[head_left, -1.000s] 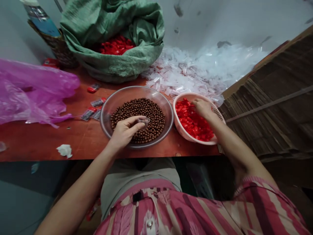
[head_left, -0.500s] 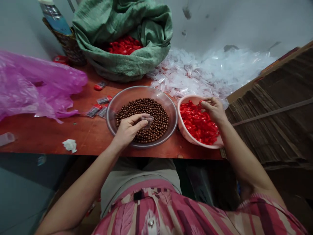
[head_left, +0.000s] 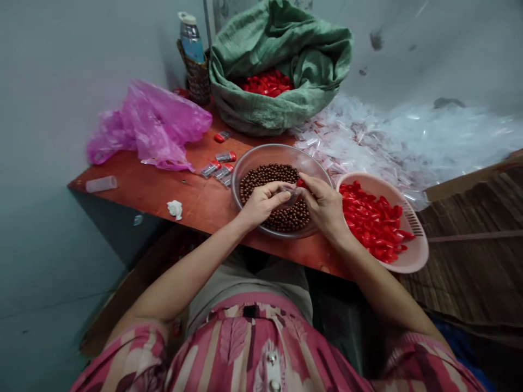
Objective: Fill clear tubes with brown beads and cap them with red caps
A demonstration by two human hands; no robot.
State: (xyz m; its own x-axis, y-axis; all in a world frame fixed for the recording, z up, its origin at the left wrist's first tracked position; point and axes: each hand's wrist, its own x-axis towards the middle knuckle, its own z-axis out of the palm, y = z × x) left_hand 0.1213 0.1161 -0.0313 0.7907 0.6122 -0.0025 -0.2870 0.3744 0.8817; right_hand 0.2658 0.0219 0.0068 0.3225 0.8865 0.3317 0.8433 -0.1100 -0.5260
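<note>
Over a metal bowl (head_left: 241, 163) of brown beads (head_left: 267, 173), my two hands meet. Pinched in my left hand (head_left: 263, 204) is a small clear plastic container (head_left: 291, 197); what is inside it is hard to make out. My right hand (head_left: 327, 207) grips a red cap (head_left: 301, 183) against the container's right end, its fingers partly covering the cap. Just right of the bowl, a pink basket (head_left: 420, 256) holds a heap of red caps (head_left: 373, 220), with my right forearm passing beside it.
Several filled, red-capped containers (head_left: 210, 169) lie left of the bowl. Behind stand a green sack (head_left: 281, 114) of red pieces and a heap of clear containers (head_left: 368, 130). A purple plastic bag (head_left: 159, 125), a bottle (head_left: 191, 41) and stacked cardboard (head_left: 469, 272) flank the table (head_left: 155, 190).
My right hand has come left from the pink basket with a red cap, up to the clear container in my left hand. The camera view has swung left.
</note>
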